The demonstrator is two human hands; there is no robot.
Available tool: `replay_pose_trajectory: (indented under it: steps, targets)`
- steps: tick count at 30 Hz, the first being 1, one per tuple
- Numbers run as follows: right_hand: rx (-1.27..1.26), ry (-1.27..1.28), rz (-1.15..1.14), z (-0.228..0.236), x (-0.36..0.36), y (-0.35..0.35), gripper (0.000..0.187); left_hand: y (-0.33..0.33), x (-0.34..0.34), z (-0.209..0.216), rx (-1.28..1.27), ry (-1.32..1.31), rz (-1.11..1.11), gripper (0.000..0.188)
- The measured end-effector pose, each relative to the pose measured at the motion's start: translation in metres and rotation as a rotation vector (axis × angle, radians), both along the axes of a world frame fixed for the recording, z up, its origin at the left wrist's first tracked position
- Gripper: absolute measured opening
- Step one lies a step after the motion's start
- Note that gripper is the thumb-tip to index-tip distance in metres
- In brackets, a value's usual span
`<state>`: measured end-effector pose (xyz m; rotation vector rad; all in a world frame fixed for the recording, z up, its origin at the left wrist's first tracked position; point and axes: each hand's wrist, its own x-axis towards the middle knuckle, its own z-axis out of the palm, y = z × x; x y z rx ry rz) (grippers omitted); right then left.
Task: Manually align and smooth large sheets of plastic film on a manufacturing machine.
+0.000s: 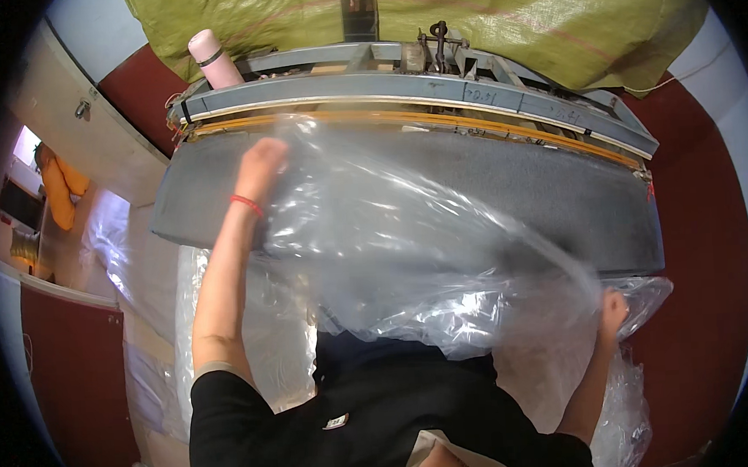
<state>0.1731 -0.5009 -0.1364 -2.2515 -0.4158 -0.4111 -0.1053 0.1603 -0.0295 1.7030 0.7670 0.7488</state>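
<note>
A sheet of clear plastic film (374,225) stretches between my two hands, slack and wrinkled, over a dark grey padded work surface (610,213). My left hand (264,161), with a red band on its wrist, is closed on the film's far left part, above the surface. Lower and to the right, past the surface's near edge, my right hand (615,310) is closed round the film's edge. A taut fold runs slantwise from the film's far edge down to that hand. Both hands are slightly blurred, so single fingers are hard to make out.
Behind the surface runs a grey metal frame (324,91) with an orange strip (470,125) along it. A pink bottle (214,60), a dark phone-like slab (360,18) and a metal clamp (439,44) stand there. Green woven sheeting (498,15) hangs behind. More film (625,415) hangs low right.
</note>
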Motion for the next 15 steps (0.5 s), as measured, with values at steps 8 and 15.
replay_pose_trajectory:
  steps: [8, 15]
  targets:
    - [-0.429, 0.510, 0.274, 0.015, -0.046, 0.016, 0.021, -0.125, 0.021, 0.050, 0.060, -0.131, -0.386, 0.012]
    - [0.099, 0.142, 0.954, 0.214, -0.100, 0.290, 0.023, -0.166, -0.002, 0.078, 0.431, -0.071, -0.436, 0.015]
